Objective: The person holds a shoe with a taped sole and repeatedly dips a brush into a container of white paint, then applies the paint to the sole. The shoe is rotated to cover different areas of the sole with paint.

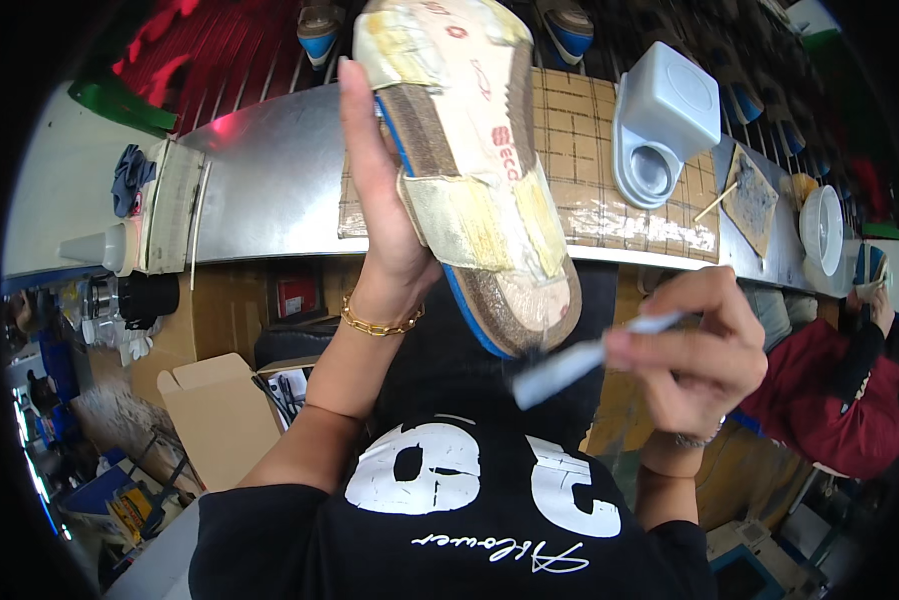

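Observation:
My left hand [385, 200] grips the left side of a sandal [485, 110], its underside facing up. The sandal has a beige insole board, brown cork-like edges, pale leather strap ends folded over it and a blue layer along the rim. In my right hand [705, 350] is a white-handled brush [565, 372], smeared by motion. Dark bristles show at the brush's far end, close beside the sandal's near rounded end. Whether they touch the sandal, I cannot tell.
A cardboard mat [650, 225] lies on the metal bench [270, 170], bearing a white plastic pot [670, 110]. To its right are a stained board [752, 205] and a white bowl [822, 230]. Sandals [570, 30] stand on the rack behind. A person in dark red [830, 400] sits at right.

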Available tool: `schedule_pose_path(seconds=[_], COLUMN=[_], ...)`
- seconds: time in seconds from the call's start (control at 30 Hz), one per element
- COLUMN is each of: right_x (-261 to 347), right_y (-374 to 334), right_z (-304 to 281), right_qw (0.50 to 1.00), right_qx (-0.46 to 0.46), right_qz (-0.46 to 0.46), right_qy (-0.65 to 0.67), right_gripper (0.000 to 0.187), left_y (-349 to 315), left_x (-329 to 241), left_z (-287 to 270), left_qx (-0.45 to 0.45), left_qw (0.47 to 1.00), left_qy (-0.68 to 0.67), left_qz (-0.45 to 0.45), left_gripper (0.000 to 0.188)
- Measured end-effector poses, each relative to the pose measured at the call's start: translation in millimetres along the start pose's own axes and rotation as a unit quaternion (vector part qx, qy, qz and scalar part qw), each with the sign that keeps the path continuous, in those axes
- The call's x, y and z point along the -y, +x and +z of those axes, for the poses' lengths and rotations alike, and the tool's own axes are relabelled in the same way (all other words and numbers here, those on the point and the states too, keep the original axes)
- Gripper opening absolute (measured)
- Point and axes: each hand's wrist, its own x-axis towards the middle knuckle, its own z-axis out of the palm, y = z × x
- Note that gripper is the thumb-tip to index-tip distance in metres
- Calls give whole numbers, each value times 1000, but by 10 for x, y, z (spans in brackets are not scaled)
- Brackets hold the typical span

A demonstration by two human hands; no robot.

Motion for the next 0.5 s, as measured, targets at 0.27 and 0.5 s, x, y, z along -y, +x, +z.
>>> schedule_pose_path(seconds=[0.27, 0.5], right_x=[-39, -132], right_y=[15, 67], right_z=[-12, -7], right_qw=[996, 992], right_qx=[13, 22], right_qz=[-20, -17], right_qy=[89, 120], right_gripper=[29, 26], left_y=[57, -20], left_x=[55, 48], left_z=[-15, 105], left_qx=[124, 123], left_qw=[979, 990], left_qy=[-137, 39], left_qz=[-91, -62], left_gripper=[76, 67])
